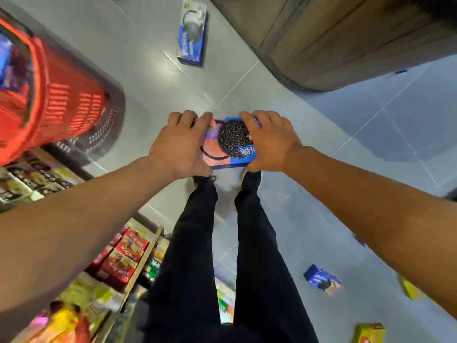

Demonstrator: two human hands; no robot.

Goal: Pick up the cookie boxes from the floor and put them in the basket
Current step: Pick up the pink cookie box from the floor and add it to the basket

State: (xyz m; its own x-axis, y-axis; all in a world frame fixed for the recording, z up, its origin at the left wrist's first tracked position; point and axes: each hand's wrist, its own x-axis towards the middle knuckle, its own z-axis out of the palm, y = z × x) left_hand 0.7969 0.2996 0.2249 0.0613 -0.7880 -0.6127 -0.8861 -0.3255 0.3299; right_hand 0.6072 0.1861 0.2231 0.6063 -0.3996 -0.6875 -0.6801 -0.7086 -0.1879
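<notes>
A blue and pink cookie box [228, 144] with a big dark cookie printed on it is held flat above my feet. My left hand [180, 144] grips its left side and my right hand [269, 142] grips its right side. The red plastic basket [57, 105] stands at the upper left, blurred, with colourful packs inside. Another blue cookie box [192, 33] lies on the grey floor farther ahead. A small blue box [321, 279] lies on the floor at the lower right, and a yellow-green box [369, 332] sits near the bottom right corner.
Store shelves [123, 253] with red, green and yellow packs run along my left side. A brown wooden cabinet [346, 38] fills the upper right. My legs in black trousers [222, 256] stand on grey floor tiles. A yellow-green pack [409, 289] peeks out under my right forearm.
</notes>
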